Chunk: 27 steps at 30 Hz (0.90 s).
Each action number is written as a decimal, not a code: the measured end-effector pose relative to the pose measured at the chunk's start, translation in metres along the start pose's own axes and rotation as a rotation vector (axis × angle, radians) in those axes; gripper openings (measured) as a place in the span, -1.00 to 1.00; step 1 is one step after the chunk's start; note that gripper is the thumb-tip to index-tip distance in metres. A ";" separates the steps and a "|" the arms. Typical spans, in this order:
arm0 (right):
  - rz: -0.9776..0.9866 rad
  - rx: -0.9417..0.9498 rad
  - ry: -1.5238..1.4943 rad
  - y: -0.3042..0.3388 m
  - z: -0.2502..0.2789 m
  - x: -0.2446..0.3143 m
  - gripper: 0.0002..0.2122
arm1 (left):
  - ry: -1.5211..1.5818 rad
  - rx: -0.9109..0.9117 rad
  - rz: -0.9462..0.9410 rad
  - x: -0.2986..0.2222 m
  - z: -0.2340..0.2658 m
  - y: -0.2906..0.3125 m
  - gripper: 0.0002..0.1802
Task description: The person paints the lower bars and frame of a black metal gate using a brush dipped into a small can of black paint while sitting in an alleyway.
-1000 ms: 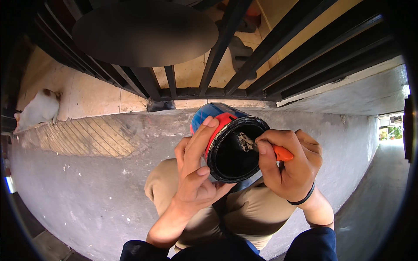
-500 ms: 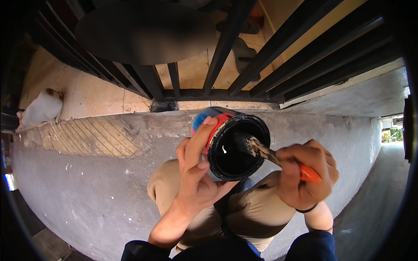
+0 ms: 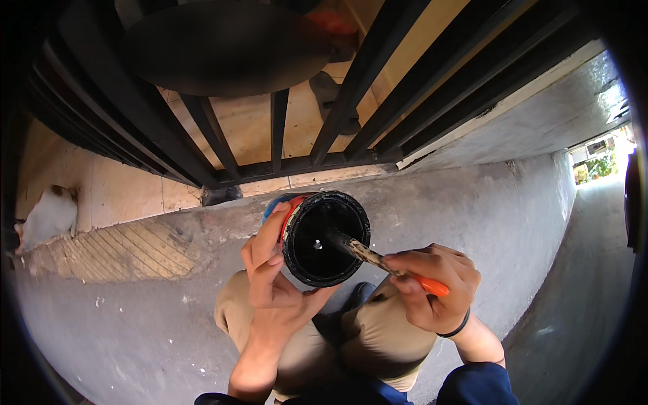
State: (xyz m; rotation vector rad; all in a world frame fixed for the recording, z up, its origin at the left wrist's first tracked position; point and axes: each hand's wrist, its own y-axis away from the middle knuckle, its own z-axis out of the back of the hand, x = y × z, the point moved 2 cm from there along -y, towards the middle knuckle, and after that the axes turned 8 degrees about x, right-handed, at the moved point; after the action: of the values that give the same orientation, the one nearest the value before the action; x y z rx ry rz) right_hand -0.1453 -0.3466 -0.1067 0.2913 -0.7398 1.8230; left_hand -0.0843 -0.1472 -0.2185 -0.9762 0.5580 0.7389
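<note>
two hands [image 3: 275, 287] [image 3: 445, 283], one open can [image 3: 366, 226], one likely brush [image 3: 368, 254]

Dressed in a navy top [image 3: 361, 393], a person shows a loose right sleeve [image 3: 476, 385] with a wide opening, while the left sleeve [image 3: 214, 399] is a dark sliver at the lower edge of view. Khaki trousers [image 3: 374, 337] crease in soft folds, with dark footwear [image 3: 362, 295] partly visible between the legs. Left hand [image 3: 277, 280] and right hand [image 3: 435, 287] are bare; a thin black wristband [image 3: 457, 329] circles the right wrist.
</note>
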 end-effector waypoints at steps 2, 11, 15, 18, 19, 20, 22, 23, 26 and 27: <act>0.009 -0.034 -0.036 0.003 0.000 0.000 -0.78 | -0.001 -0.004 0.000 -0.001 0.000 0.001 0.32; 0.012 0.028 -0.114 0.005 -0.003 -0.007 -0.75 | 0.028 0.000 0.011 0.004 0.003 0.006 0.33; 0.020 -0.007 -0.169 0.004 -0.003 -0.008 -0.75 | -0.010 -0.014 0.022 0.005 0.009 0.008 0.33; 0.023 0.079 -0.203 0.001 -0.001 -0.014 -0.74 | 0.036 0.010 0.171 -0.005 0.018 0.011 0.27; 0.016 0.112 -0.220 0.000 -0.002 -0.016 -0.74 | 0.044 0.015 0.219 -0.007 0.019 0.011 0.26; 0.025 0.103 -0.236 0.001 -0.003 -0.018 -0.74 | 0.029 0.030 0.176 -0.007 0.019 0.010 0.26; 0.079 0.049 -0.270 0.003 -0.006 -0.020 -0.71 | -0.001 0.037 0.094 -0.003 0.020 0.018 0.27; 0.079 0.041 -0.282 0.000 -0.006 -0.020 -0.71 | -0.013 0.046 0.094 -0.006 0.023 0.017 0.27; 0.145 0.166 -0.300 -0.011 -0.014 -0.025 -0.66 | 0.000 0.085 0.209 -0.013 0.031 0.018 0.26; 0.148 0.154 -0.311 -0.013 -0.016 -0.026 -0.66 | 0.035 0.058 0.204 -0.009 0.033 0.026 0.25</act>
State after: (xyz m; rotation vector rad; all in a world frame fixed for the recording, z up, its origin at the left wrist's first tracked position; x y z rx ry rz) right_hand -0.1212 -0.3534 -0.1281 0.6471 -0.8537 2.0043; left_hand -0.1068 -0.1111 -0.2108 -0.8875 0.7129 0.8831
